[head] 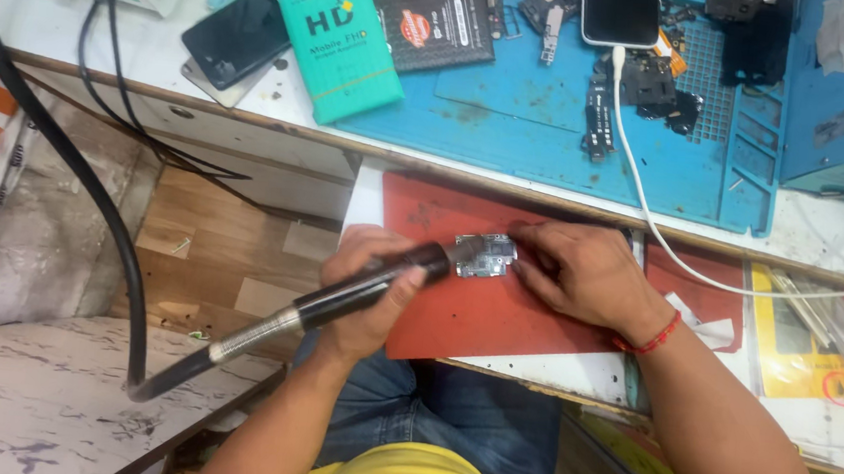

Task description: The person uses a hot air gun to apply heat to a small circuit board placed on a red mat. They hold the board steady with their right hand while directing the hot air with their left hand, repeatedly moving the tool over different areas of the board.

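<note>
Across the upper part of the view runs the white worktop, carrying a blue repair mat strewn with small phone parts. Below the mat, at the worktop's near edge, lies a red pad. A green flat box rests at the mat's left edge, with a dark phone just beside it. A white phone lies at the top of the mat; a white cable runs from it down and across the red pad.

The left hand grips a black handpiece, fingers wrapped around its barrel; a thick black hose trails from it to the left. The handpiece tip meets a small circuit board on the red pad. The right hand rests flat, its fingers pressing on the board's right edge.
</note>
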